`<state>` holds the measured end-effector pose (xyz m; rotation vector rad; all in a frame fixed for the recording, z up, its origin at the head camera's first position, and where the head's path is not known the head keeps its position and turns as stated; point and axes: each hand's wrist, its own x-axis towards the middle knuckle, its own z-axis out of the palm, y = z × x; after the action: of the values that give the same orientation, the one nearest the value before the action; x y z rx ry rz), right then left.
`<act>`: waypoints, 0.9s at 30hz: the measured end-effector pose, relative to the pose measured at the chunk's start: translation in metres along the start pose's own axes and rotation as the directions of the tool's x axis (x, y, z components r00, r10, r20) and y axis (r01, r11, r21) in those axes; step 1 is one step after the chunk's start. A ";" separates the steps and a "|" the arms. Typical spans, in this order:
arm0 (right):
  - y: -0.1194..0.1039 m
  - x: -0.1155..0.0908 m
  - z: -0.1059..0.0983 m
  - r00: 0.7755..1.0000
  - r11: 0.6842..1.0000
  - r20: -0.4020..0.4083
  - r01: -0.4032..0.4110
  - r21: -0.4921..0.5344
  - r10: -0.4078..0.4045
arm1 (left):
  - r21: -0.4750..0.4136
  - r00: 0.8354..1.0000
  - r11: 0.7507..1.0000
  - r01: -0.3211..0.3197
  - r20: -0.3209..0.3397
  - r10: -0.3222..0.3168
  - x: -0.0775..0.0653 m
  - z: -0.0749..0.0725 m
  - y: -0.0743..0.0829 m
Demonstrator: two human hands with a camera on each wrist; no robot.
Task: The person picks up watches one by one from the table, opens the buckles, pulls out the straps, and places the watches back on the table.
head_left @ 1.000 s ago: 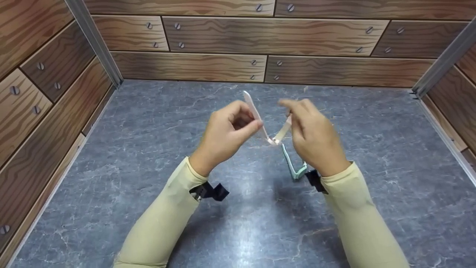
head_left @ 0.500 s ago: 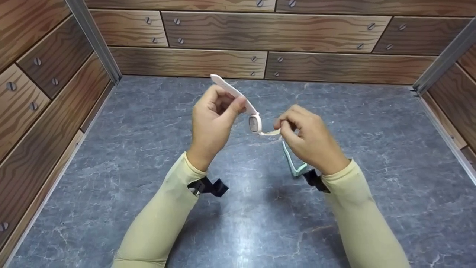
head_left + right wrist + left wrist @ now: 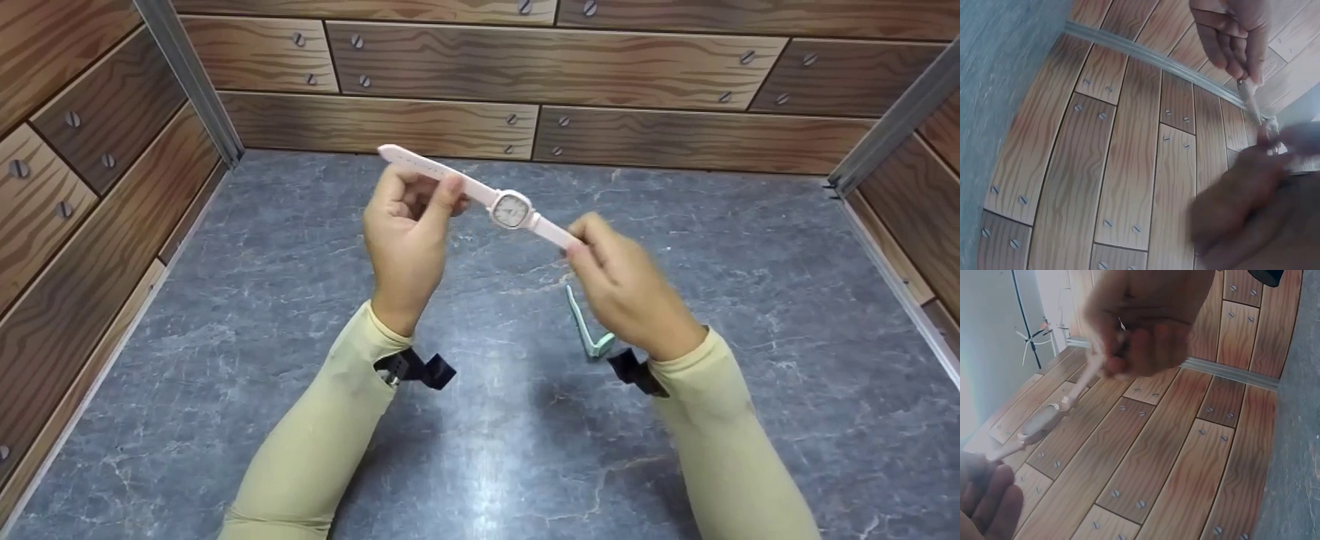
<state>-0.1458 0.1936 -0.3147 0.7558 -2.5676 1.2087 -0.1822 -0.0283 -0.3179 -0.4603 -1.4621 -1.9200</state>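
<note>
A pale pink wristwatch is stretched out in the air between both hands, its squarish white dial turned up toward the head camera. My left hand pinches the long, holed strap between thumb and fingers, and the strap's tip sticks out past them. The short strap end is gripped by my right hand, whose fingers hide the buckle. Seen from the left wrist, the watch case hangs between the two hands. In the right wrist view my right hand is blurred.
A mint-green strap-like object, bent at a corner, lies on the grey marbled table, partly hidden by the right hand and wrist. Wood-patterned walls enclose the back and sides, with metal posts at the corners.
The watch, earlier folded into a V, has been drawn out nearly straight and its dial turned up. My left hand has moved left and away; my right hand has taken hold of the short strap.
</note>
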 end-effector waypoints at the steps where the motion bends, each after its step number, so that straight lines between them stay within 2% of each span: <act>1: -0.001 0.000 0.001 0.998 0.998 0.046 -0.051 -0.039 0.052 | -0.005 1.000 1.000 -0.018 -0.017 0.018 0.000 0.000 -0.001; 3: -0.002 -0.001 0.004 0.986 0.988 0.129 -0.093 -0.123 0.109 | -0.008 0.998 0.999 -0.048 -0.044 0.048 -0.001 -0.001 -0.003; 5: -0.002 -0.001 0.006 0.983 0.981 0.166 -0.052 -0.186 0.083 | -0.008 0.997 0.998 -0.057 -0.051 0.056 -0.001 -0.002 -0.004; 8: 0.000 -0.001 0.008 0.989 0.969 0.148 0.033 -0.245 0.004 | 0.012 0.997 0.998 -0.066 -0.038 0.067 -0.002 -0.003 -0.006; 10: 0.002 -0.001 0.009 0.992 0.963 0.121 0.060 -0.261 -0.030 | 0.031 0.996 0.996 -0.086 -0.030 0.087 -0.003 -0.002 -0.008; 14: 0.002 0.000 0.013 0.994 0.976 0.112 0.005 -0.216 0.020 | 0.042 0.990 0.989 -0.140 -0.019 0.141 -0.006 -0.001 -0.010; 18: -0.001 0.000 0.020 0.983 0.983 0.169 -0.038 -0.180 0.069 | 0.047 0.986 0.985 -0.166 -0.007 0.166 -0.006 0.001 -0.013; 21: 0.000 0.000 0.026 0.976 0.971 0.203 -0.023 -0.240 0.074 | 0.098 0.981 0.977 -0.192 0.016 0.191 -0.007 0.002 -0.017; 24: 0.002 0.001 0.034 0.975 0.946 0.210 0.000 -0.326 0.073 | 0.166 0.974 0.960 -0.225 0.048 0.220 -0.009 0.003 -0.022; 27: 0.004 -0.002 0.047 0.968 0.932 0.234 -0.001 -0.362 0.092 | 0.219 0.976 0.952 -0.216 0.079 0.204 -0.011 0.002 -0.029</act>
<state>-0.1453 0.1610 -0.3483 0.8052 -2.9056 0.6508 -0.1949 -0.0188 -0.3449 -0.5434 -1.5781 -1.5643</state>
